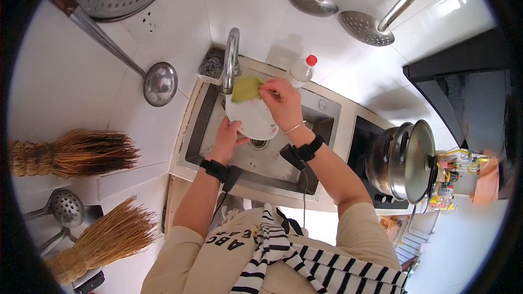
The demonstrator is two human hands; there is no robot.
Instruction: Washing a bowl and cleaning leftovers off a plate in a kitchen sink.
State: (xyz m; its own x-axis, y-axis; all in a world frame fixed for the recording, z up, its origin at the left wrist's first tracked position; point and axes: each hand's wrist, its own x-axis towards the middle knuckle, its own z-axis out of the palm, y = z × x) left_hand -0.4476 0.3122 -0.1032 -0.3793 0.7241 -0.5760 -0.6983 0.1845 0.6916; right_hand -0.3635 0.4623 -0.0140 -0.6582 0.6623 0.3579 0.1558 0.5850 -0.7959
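Observation:
A white plate [252, 118] with small pink and green marks near its rim is tilted over the stainless steel sink [229, 171]. My left hand [226, 141] grips the plate's lower left edge, thumb on top. Between the fingers of my right hand [282, 100] is a yellow-green cloth [247, 88], which covers the plate's upper part. The chrome faucet [231, 59] arches down just left of the cloth; whether water runs from it I cannot tell. Below the plate shows the drain [259, 143].
Behind the sink stand a red-capped plastic bottle [301, 71] and a small basket [211, 63] holding a dark scourer. To the right, a lidded steel pot [402, 163] sits on a black cooktop [361, 139]. A ladle [160, 83] and straw brushes [94, 153] hang at left.

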